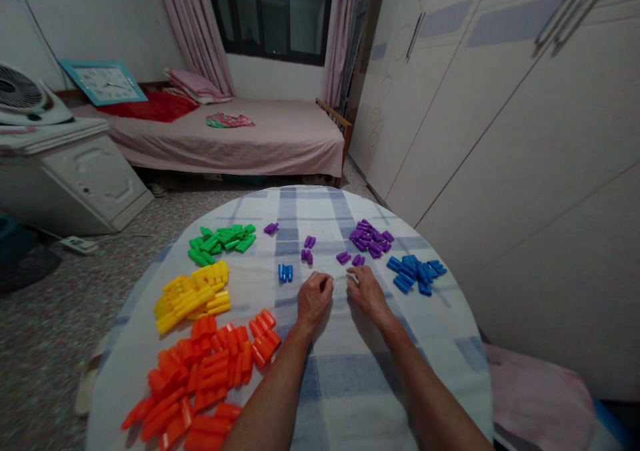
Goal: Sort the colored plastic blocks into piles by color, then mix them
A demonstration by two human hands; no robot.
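Note:
My left hand rests curled on the checked cloth, and any object inside its fingers is hidden. My right hand lies just beside it, its fingertips on a small white plastic piece. Coloured plastic pieces are sorted in heaps on a round cloth-covered table. Ahead of my hands are a blue pair and small purple groups. Further right lie a purple heap and a blue heap. On the left are green, yellow and orange heaps.
White wardrobe doors rise close beyond the table's right edge. A pink-covered bed stands ahead under a curtained window. A white cabinet with a fan on it stands at the left, above a speckled floor.

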